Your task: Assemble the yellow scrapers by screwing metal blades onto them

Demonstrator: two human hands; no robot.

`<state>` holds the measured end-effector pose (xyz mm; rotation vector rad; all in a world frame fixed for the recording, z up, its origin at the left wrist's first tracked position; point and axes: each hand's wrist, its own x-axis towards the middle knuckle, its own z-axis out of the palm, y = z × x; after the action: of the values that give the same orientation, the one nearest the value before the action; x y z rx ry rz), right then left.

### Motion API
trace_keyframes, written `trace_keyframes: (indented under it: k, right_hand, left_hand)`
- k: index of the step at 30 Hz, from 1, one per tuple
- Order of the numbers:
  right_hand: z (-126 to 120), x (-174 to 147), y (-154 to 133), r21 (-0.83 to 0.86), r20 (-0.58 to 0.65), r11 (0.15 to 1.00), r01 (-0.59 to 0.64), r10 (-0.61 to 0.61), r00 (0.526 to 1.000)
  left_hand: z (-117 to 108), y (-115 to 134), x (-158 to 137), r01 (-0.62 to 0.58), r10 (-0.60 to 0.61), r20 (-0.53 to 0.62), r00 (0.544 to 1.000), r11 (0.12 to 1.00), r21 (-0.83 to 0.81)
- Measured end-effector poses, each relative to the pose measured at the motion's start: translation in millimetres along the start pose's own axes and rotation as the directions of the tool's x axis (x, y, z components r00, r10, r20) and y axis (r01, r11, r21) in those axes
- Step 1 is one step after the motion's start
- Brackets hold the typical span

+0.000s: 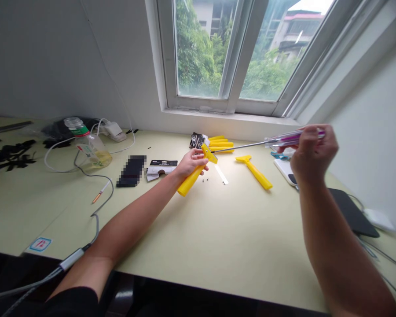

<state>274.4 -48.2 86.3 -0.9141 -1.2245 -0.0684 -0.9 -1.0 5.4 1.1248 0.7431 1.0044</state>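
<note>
My left hand (pixel 193 163) is closed round a yellow scraper (pixel 192 179), its wide head tilted up and its handle pointing down toward me. In my right hand (pixel 314 152) is a screwdriver (pixel 280 139) with a clear and purple handle. The long shaft runs leftward, and its tip meets the scraper's head. On the table just beyond the left hand lie a thin metal blade (pixel 222 175) and a few tiny screws (pixel 205 179). A second yellow scraper (pixel 255 171) rests to the right of them.
More yellow scrapers (pixel 222 144) and black packaging (pixel 197 140) lie below the window. Left of my hand are a cardboard package (pixel 161 169) and a dark pixelated rectangle (pixel 132 171). A plastic bottle (pixel 94 149) leans among cables. A dark flat device (pixel 353 211) lies at right.
</note>
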Motion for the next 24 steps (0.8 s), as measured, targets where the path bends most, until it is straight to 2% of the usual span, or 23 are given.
trace_keyframes:
  k: [9, 14, 20, 24]
  right_hand:
    - [2, -1, 6, 0.029, 0.005, 0.999, 0.03, -0.03, 1.0]
    - [0, -2, 2, 0.026, 0.051, 1.0, 0.011, -0.012, 0.999]
    - [-6, -1, -11, -0.07, 0.124, 0.99, 0.124, -0.114, 0.986]
    - [-6, -2, -20, -0.174, 0.114, 0.977, 0.121, -0.102, 0.988]
  left_hand:
    - [1, -4, 0, 0.015, -0.014, 0.06, 0.998, 1.0, -0.015]
    - [3, -2, -1, 0.031, -0.029, 0.067, 0.997, 0.999, -0.029]
    - [6, 8, -6, 0.088, -0.084, 0.047, 0.995, 0.992, -0.088]
    - [7, 9, -7, 0.08, -0.077, 0.045, 0.996, 0.993, -0.091]
